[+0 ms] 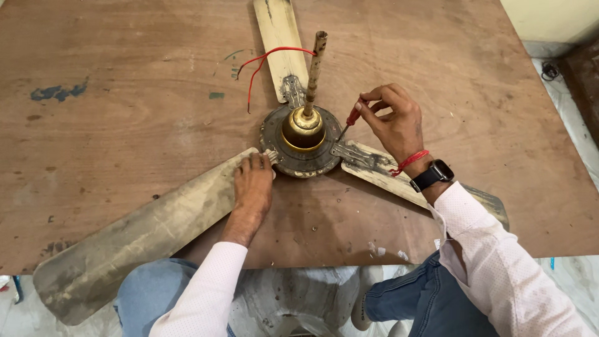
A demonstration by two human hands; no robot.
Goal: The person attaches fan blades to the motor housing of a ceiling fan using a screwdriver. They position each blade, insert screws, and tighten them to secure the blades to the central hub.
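2 hands (253, 184) (394, 122) mid-board (125, 125), edges distant

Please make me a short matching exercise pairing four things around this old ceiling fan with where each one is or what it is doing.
Things:
1. left hand
2. right hand
3. red wire
4. wristwatch

Places or states:
A. loops from the top of the fan's rod onto the board
B. pinches a red-handled screwdriver with its tip at the motor hub
C. sits on the right wrist beside a red thread
D. presses flat on the near-left blade close to the hub

Pairs: 1-D, 2-B, 3-A, 4-C
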